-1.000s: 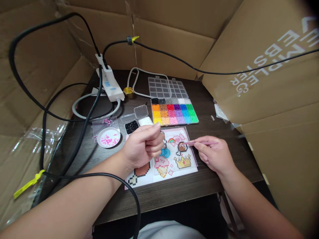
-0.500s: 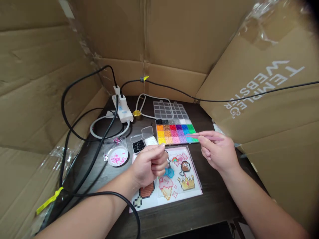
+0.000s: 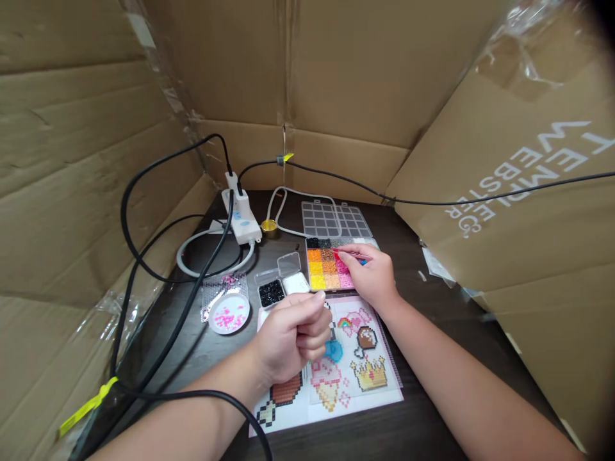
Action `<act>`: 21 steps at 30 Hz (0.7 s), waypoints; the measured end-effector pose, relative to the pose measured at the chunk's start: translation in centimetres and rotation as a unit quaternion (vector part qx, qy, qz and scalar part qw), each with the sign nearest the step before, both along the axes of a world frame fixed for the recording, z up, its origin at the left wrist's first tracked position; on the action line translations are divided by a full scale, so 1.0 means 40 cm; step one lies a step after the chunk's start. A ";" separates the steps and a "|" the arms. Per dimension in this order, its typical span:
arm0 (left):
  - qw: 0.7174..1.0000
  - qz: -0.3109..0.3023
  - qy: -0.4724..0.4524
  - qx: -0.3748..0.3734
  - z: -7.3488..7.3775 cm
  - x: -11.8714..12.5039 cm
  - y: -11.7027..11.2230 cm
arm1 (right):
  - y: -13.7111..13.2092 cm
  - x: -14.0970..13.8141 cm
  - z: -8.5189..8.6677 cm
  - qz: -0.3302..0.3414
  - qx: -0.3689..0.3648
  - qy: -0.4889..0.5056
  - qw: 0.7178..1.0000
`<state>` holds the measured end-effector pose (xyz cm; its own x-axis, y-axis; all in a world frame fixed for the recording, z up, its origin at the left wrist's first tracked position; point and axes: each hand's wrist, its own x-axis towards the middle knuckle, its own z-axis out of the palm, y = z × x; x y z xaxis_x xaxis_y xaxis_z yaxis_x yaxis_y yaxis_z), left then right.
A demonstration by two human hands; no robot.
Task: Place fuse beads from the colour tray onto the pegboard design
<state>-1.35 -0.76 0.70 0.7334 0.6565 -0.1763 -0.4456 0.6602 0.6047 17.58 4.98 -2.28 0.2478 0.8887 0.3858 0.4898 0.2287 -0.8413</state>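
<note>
My right hand [image 3: 373, 274] pinches pink tweezers [image 3: 354, 255] over a compartment box of coloured beads [image 3: 318, 267]. The tweezer tips are near the red and brown compartments; whether they grip a bead is too small to tell. My left hand [image 3: 295, 333] is curled closed with the thumb on top, above a sheet of pixel patterns [image 3: 353, 410]. What it holds, if anything, is hidden inside the fingers. Printed on the sheet are a crown [image 3: 369, 373], an ice cream and other figures, partly covered by this hand.
Left of the sheet are a white dish of pink beads [image 3: 229, 314] on a clear pegboard [image 3: 211, 288], and small boxes of black beads [image 3: 271, 293] and white beads [image 3: 295, 282]. A power strip [image 3: 245, 221] and black cables [image 3: 127, 288] lie leftward. Cardboard walls [image 3: 346, 77] surround the table.
My right hand has moved left with the tweezers, from the box's right edge to over its red and brown compartments. My left hand stays closed above the sheet. The view has shifted slightly.
</note>
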 end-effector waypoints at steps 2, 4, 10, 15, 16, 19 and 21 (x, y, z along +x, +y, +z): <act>1.000 0.002 -0.002 -0.001 -0.001 0.002 0.000 | 0.002 0.001 -0.001 0.005 -0.005 -0.003 1.000; 1.000 0.003 -0.001 -0.003 -0.002 0.004 0.000 | 0.009 -0.002 0.000 0.011 -0.009 -0.006 1.000; 1.000 0.002 -0.002 -0.007 -0.001 0.006 -0.001 | 0.027 -0.008 -0.002 0.023 -0.035 0.005 0.999; 1.000 0.006 0.003 -0.008 0.001 0.007 -0.001 | 0.019 0.002 0.009 0.021 -0.057 0.001 0.998; 1.000 0.006 0.003 -0.007 0.001 0.007 -0.001 | 0.017 0.004 0.011 0.016 -0.057 0.001 0.998; 1.000 0.006 0.002 -0.006 0.001 0.007 0.000 | 0.010 0.009 0.015 0.001 -0.045 0.007 0.999; 1.000 0.007 0.000 -0.006 0.000 0.007 0.000 | 0.008 0.010 0.017 -0.002 -0.032 0.016 0.999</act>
<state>-1.08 -0.77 0.69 0.7244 0.6642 -0.1850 -0.4542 0.6616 0.5967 18.00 5.28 -1.62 0.2620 0.9107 0.3194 0.4625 0.1719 -0.8698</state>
